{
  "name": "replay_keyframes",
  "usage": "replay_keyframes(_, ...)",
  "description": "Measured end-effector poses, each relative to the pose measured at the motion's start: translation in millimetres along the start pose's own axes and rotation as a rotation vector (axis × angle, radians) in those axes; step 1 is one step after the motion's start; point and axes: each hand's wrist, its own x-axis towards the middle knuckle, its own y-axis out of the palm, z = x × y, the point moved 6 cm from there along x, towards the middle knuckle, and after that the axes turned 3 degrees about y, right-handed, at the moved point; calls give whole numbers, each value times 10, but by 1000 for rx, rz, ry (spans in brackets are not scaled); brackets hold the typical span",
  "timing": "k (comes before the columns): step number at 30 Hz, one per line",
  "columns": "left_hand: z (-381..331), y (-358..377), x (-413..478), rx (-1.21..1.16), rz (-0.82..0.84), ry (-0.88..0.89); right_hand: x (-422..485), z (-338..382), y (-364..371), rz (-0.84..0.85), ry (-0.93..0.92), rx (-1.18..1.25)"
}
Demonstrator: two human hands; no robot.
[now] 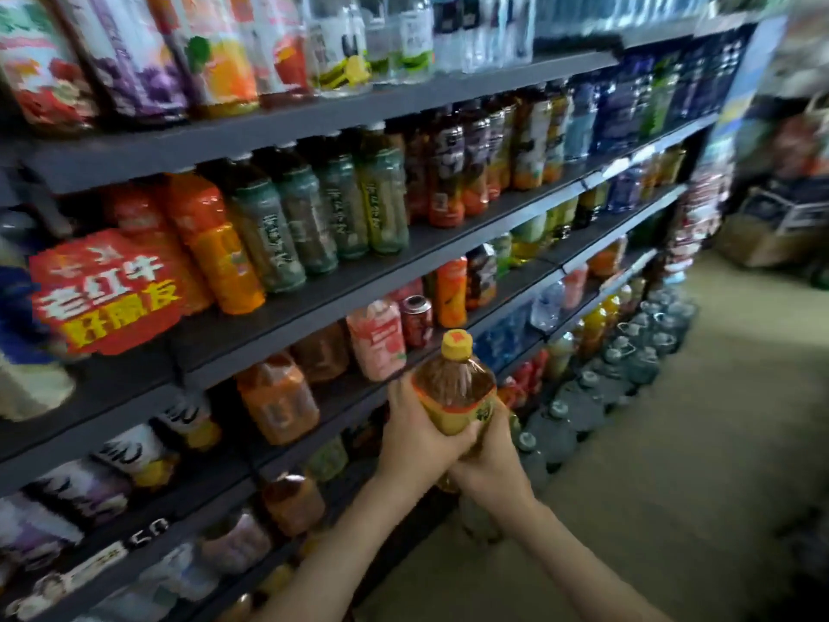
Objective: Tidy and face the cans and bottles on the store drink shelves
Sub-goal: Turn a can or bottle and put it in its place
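I hold an amber tea bottle with a yellow cap and a yellow-orange label in front of the drink shelves, about level with the third shelf from the floor. My left hand grips its left side around the label. My right hand wraps the lower part from the right and below. The bottle stands roughly upright, clear of the shelf. On the shelf just behind it are a pink peach bottle and a red can.
Dark shelves packed with bottles run from left to far right. A red promotional sign hangs at the left. Large water jugs line the floor along the shelf base. Open floor lies to the right, boxes stacked at the far end.
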Motion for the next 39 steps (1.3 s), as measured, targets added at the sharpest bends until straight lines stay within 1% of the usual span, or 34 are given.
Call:
replay_keyframes(4, -398, 939, 393, -10, 65, -27, 433, -336, -963, -72, -13, -80)
replay_keyframes(6, -583, 1359, 577, -3, 117, -23, 573, -605, -1361, -92, 68, -74)
replay_keyframes(9, -832, 1966, 931, 31, 236, 42, 839, -1047, -1912, -124, 157, -49)
replay_keyframes(11, -928, 2350, 1212, 23, 322, 77, 1075, -1329, -2270, -204, 229, -47)
replay_keyframes(14, -996, 2947, 1687, -12, 428, 127, 1450, -1801, -2746, -289, 287, -67)
replay_keyframes(17, -1016, 3618, 2231, -21, 478, 151, 1905, -2334, -3254, -362, 354, -82)
replay_keyframes(20, -1023, 4363, 2866, -34, 491, 90, 2504, -2855, -3809, -374, 427, -99)
replay_keyframes(24, -1085, 5064, 3462, 12, 481, 38, 3079, -3177, -4394, -383, 475, -105)
replay_keyframes(26, -1211, 5394, 3769, 50, 457, 51, 3341, -3350, -4734, -403, 484, -99)
replay_keyframes(29, -1412, 5833, 4225, 86, 430, 47, 3768, -3574, -5204, -385, 476, -115)
replay_keyframes(32, -1577, 6210, 4694, 67, 321, 29, 4329, -3802, -5622, -313, 419, -132)
replay_keyframes(34, -1684, 6423, 4952, 107, 224, 35, 4716, -3974, -5872, -248, 404, -133)
replay_keyframes(37, -1865, 6640, 5242, 176, 71, -4, 5291, -4157, -6173, -139, 370, -125)
replay_keyframes(39, -1939, 6755, 5383, 231, 8, -19, 5637, -4208, -6299, -98, 346, -100)
